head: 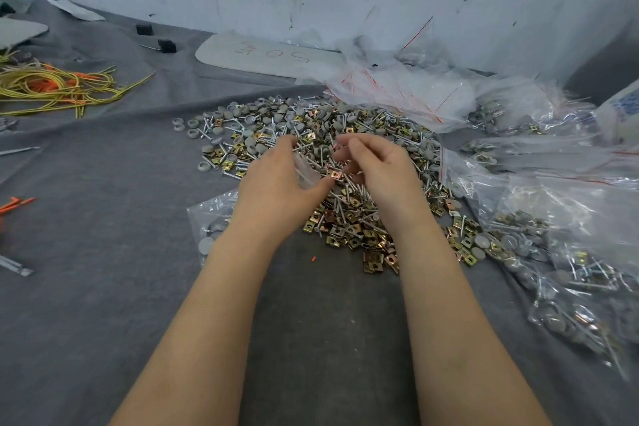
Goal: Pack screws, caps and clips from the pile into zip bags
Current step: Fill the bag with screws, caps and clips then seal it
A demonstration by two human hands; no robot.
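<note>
Forearms: two bare forearms enter from the bottom edge, nearest the camera, and reach up over the grey cloth (103,218) toward the pile.
Cords: a tangle of yellow and orange cords (58,86) lies at the far left, well apart from the pile.
Filled bag, left: a zip bag (211,221) with grey caps inside lies flat on the cloth just beside the left wrist, partly under the forearm.
Left hand: the left hand (276,180) hovers over the near-left part of the pile, fingers curled, thumb and fingers pinching a small clear bag (306,173); the bag's long axis runs roughly up and down the picture; which end is its mouth cannot be told.
Pile: the pile (345,156) of grey caps, silver screws and brass-coloured clips spreads across the cloth's middle; screws point every way, and clips cluster at the near edge.
Right hand: the right hand (377,166) is just right of the left, fingers bent inward toward the bag; whether they grip a part cannot be told.
Board: a pale board (269,55) with handwritten marks lies behind the pile by the wall.
Bags, right: empty red-striped zip bags (408,90) are heaped at the far right, and filled bags (553,252) run down the right edge.
</note>
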